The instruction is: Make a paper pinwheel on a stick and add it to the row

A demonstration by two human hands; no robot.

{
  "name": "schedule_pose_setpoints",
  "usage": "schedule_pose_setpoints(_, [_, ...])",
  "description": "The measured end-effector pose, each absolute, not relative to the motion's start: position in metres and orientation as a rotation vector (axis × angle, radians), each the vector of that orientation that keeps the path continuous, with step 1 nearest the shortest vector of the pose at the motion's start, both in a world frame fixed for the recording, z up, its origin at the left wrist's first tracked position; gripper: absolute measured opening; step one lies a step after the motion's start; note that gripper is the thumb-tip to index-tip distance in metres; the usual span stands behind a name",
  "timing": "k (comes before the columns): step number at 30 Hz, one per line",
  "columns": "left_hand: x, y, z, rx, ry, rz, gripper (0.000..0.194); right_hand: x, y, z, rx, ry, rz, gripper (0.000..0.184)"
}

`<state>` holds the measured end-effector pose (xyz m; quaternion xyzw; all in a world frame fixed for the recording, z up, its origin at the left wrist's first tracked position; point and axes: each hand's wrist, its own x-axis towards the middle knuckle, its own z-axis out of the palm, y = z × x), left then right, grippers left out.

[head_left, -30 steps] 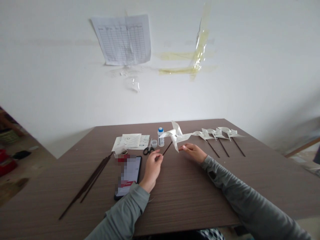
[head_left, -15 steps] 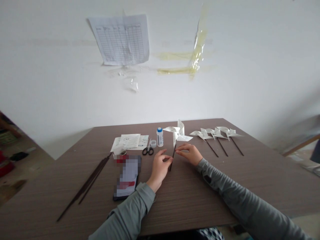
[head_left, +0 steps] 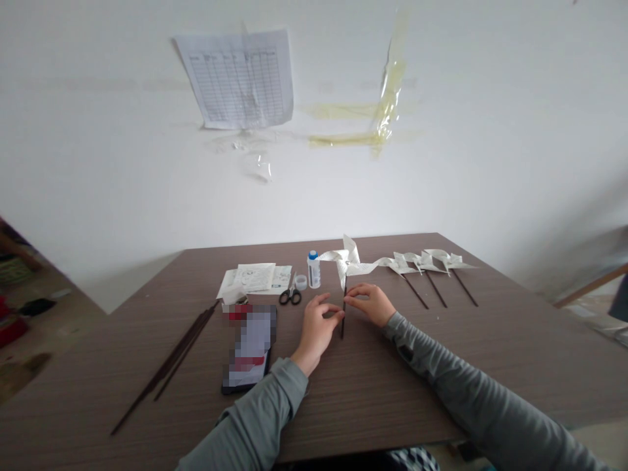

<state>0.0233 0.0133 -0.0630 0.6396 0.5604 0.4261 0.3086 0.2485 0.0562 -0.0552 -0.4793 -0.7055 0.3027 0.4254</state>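
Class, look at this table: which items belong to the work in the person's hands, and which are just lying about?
In use: left hand, right hand, paper pinwheel on a dark stick.

Lying about: three other pinwheels, loose dark sticks, scissors, blue-capped bottle, smartphone.
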Motion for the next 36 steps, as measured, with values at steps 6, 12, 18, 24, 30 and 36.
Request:
schedule_pose_setpoints(6, [0.014,0.014,-0.066,1.883,1.484,1.049,0.019,0.256,0.06,-0.048,-1.228,-1.778,0.747,0.024])
schedule_pose_setpoints(12, [0.004,0.012,-0.07,1.972,1.469,1.015,0.027,0.271,0.065,-0.045,-1.543,-1.831,0.603,0.018])
schedule_pose_setpoints(18, [-0.004,0.008,-0.063,2.101,1.407,0.879,0.035,0.279,0.067,-0.049,-1.648,-1.817,0.585,0.024])
schedule_pose_setpoints(24, [-0.007,0.002,-0.06,2.216,1.391,0.767,0.036,0.279,0.063,-0.049,-1.722,-1.847,0.569,0.024])
schedule_pose_setpoints(30, [-0.009,0.001,-0.06,2.269,1.381,0.699,0.033,0.273,0.056,-0.044,-1.777,-1.883,0.504,0.025])
schedule_pose_setpoints(36, [-0.013,-0.001,-0.053,2.363,1.376,0.526,0.039,0.272,0.045,-0.031,-1.868,-2.04,0.433,0.011])
